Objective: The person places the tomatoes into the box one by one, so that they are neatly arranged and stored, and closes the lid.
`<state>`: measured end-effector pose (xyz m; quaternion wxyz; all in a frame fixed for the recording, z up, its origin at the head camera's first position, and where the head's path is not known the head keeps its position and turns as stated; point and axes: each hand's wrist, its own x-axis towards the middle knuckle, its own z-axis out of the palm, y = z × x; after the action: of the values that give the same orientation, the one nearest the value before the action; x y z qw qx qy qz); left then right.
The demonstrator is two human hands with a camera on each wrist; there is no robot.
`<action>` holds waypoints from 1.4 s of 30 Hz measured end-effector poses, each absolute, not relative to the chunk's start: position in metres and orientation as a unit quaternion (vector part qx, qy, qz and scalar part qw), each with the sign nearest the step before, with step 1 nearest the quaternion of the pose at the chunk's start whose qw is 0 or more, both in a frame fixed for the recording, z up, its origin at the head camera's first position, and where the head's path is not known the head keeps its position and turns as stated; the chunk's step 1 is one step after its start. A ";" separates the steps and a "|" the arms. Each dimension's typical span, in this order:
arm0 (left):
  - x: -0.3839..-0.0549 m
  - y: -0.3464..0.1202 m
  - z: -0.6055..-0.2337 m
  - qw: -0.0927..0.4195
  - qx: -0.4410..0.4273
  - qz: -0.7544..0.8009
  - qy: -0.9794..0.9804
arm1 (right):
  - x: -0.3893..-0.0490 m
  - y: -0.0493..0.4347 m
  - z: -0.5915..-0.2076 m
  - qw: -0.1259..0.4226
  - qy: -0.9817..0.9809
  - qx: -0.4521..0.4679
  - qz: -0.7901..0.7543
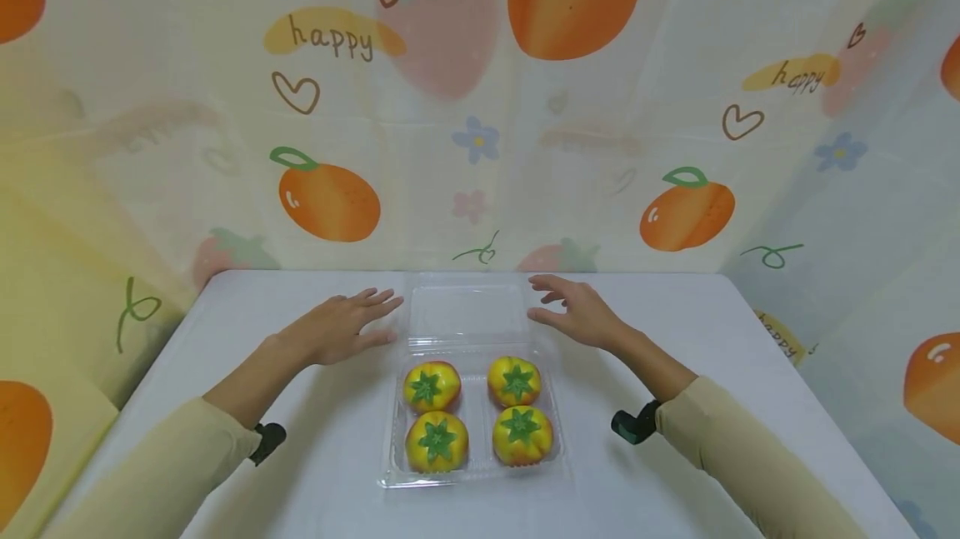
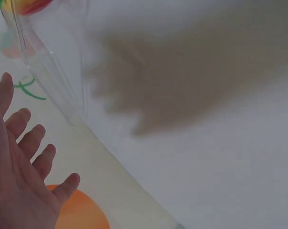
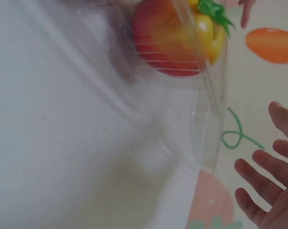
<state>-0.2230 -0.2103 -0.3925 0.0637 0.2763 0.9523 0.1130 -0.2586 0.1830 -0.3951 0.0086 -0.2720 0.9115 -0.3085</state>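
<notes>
A clear plastic hinged box sits on the table with its lid folded back on the far side. Inside lie several round yellow-and-red fruits with green star-shaped leaf tops, in two columns. My left hand hovers just left of the lid, fingers spread and nothing in it. To the right of the lid, my right hand is also raised, its fingers loosely bent around no object. The right wrist view shows one fruit through the box wall, with the right hand beyond it.
The white table carries the box near its middle. Behind it hangs a cloth printed with fruits and hearts, which also covers both sides. Dark wrist cameras are worn at both cuffs.
</notes>
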 end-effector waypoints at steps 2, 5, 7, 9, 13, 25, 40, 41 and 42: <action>-0.228 -0.212 -0.396 0.073 0.259 0.127 0.955 | -0.264 0.182 -0.402 0.008 0.913 -0.260 -0.315; -0.234 -0.213 -0.401 0.093 0.235 0.148 0.956 | -0.271 0.180 -0.410 0.009 0.916 -0.235 -0.324; -0.238 -0.213 -0.405 0.103 0.223 0.164 0.956 | -0.274 0.179 -0.414 0.012 0.917 -0.218 -0.334; -0.242 -0.213 -0.409 0.109 0.212 0.183 0.954 | -0.277 0.179 -0.419 0.016 0.918 -0.203 -0.340; -0.250 -0.212 -0.416 0.121 0.179 0.247 0.945 | -0.283 0.179 -0.428 0.030 0.915 -0.177 -0.362; -0.267 -0.204 -0.426 0.185 0.082 0.498 0.843 | -0.290 0.171 -0.434 0.097 0.901 -0.106 -0.409; -0.268 -0.194 -0.434 0.227 0.047 0.637 0.735 | -0.296 0.164 -0.431 0.188 0.860 -0.021 -0.474; -0.268 -0.194 -0.435 0.225 0.047 0.641 0.732 | -0.296 0.164 -0.431 0.190 0.859 -0.017 -0.475; -0.268 -0.193 -0.435 0.223 0.045 0.648 0.727 | -0.297 0.164 -0.431 0.193 0.858 -0.011 -0.476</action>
<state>-0.2680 -0.1930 -0.4354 0.2230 0.0449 0.7271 0.6478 -0.2968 0.1638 -0.4311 0.1933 -0.0108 0.8576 -0.4764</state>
